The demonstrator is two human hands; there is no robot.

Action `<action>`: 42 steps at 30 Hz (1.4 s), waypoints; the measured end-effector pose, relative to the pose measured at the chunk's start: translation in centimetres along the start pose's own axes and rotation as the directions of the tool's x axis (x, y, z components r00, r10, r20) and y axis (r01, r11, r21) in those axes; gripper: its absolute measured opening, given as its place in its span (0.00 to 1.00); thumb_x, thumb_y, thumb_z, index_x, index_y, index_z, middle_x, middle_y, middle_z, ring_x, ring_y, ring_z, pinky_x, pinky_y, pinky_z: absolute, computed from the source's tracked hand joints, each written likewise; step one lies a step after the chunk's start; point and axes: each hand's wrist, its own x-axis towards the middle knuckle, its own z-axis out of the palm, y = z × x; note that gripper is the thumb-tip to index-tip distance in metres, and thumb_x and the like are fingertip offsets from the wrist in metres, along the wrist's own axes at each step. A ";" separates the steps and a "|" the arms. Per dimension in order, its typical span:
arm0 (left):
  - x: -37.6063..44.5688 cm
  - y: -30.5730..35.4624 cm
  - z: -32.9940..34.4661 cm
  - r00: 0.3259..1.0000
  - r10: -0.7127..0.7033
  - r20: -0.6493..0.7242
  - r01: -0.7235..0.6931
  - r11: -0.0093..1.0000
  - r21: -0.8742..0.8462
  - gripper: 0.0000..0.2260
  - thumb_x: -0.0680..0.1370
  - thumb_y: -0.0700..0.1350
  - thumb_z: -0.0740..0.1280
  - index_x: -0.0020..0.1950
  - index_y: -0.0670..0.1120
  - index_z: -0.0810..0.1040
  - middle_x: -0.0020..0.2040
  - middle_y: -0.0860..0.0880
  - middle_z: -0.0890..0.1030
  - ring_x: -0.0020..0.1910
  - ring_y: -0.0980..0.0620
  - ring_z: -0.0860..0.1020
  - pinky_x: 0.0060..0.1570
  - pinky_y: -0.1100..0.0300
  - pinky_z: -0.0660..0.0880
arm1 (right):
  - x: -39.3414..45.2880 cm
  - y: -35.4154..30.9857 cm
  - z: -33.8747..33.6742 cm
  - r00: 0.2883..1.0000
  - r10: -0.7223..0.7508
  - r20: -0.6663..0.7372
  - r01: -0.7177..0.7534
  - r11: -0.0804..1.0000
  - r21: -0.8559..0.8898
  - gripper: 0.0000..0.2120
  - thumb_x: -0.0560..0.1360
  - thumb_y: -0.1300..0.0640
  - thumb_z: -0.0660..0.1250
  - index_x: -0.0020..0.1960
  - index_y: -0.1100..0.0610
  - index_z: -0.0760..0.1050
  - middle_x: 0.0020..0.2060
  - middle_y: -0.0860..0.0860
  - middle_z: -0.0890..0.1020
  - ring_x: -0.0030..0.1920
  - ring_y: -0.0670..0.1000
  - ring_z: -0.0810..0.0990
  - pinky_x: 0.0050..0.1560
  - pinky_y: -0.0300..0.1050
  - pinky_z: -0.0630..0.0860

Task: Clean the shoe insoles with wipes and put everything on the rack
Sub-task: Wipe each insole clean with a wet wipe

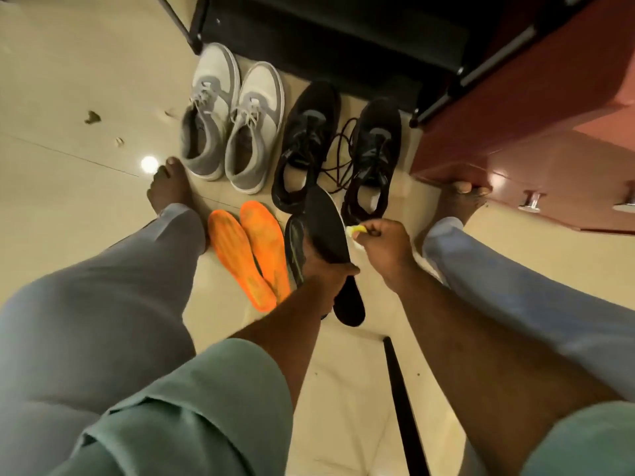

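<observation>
Fingers of my left hand (324, 269) curl round the black insole (328, 231), tilting it up to meet the wipe (355, 231) pinched in my right hand (386, 247) at three o'clock, orange insoles (252, 255) parked at nine.

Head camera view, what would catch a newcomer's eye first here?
Probably the two bright orange insoles lying side by side on the pale floor, between the person's legs. Just right of them, the left hand grips a black insole while the right hand pinches a yellowish wipe at its edge.
</observation>
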 end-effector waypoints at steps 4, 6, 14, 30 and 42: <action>3.4 -4.7 2.3 0.990 -0.134 -0.037 0.139 0.955 0.263 0.59 0.66 0.37 0.80 0.81 0.54 0.39 0.77 0.42 0.62 0.75 0.39 0.61 0.71 0.45 0.65 | 2.4 6.0 2.7 0.991 0.122 0.055 -0.119 0.991 -0.054 0.08 0.71 0.56 0.73 0.44 0.61 0.81 0.39 0.54 0.83 0.43 0.55 0.80 0.49 0.49 0.77; 4.7 -6.1 3.1 0.981 -0.177 -0.073 0.192 0.910 0.366 0.62 0.65 0.39 0.80 0.80 0.57 0.35 0.76 0.40 0.61 0.75 0.37 0.62 0.71 0.41 0.66 | 3.2 8.0 3.6 0.980 0.177 0.090 -0.172 0.983 -0.063 0.07 0.73 0.57 0.72 0.46 0.60 0.81 0.41 0.54 0.84 0.46 0.56 0.81 0.52 0.50 0.78; 9.4 -7.6 6.1 0.990 -0.121 -0.067 0.137 0.927 0.348 0.63 0.65 0.42 0.81 0.77 0.61 0.31 0.74 0.40 0.64 0.71 0.39 0.67 0.67 0.40 0.70 | 7.3 12.7 5.5 0.940 0.333 0.075 -0.330 0.942 -0.052 0.08 0.75 0.59 0.69 0.53 0.60 0.80 0.47 0.55 0.83 0.49 0.55 0.81 0.54 0.53 0.78; 16.0 -2.5 -2.0 0.897 0.186 -0.400 0.017 0.891 0.453 0.27 0.77 0.46 0.72 0.73 0.48 0.66 0.67 0.42 0.67 0.64 0.36 0.73 0.59 0.45 0.72 | 8.6 13.2 6.6 1.000 -0.002 -0.029 -0.012 0.871 -0.490 0.10 0.74 0.58 0.70 0.55 0.59 0.80 0.53 0.57 0.79 0.52 0.58 0.78 0.49 0.51 0.76; 11.0 -0.3 -3.3 0.927 0.222 -0.301 -0.095 0.918 0.386 0.12 0.76 0.48 0.72 0.48 0.44 0.72 0.50 0.45 0.76 0.48 0.47 0.74 0.42 0.59 0.63 | 6.9 9.4 3.7 0.970 0.229 0.083 -0.142 0.809 -0.570 0.13 0.74 0.56 0.69 0.57 0.60 0.78 0.53 0.58 0.81 0.55 0.60 0.78 0.48 0.45 0.73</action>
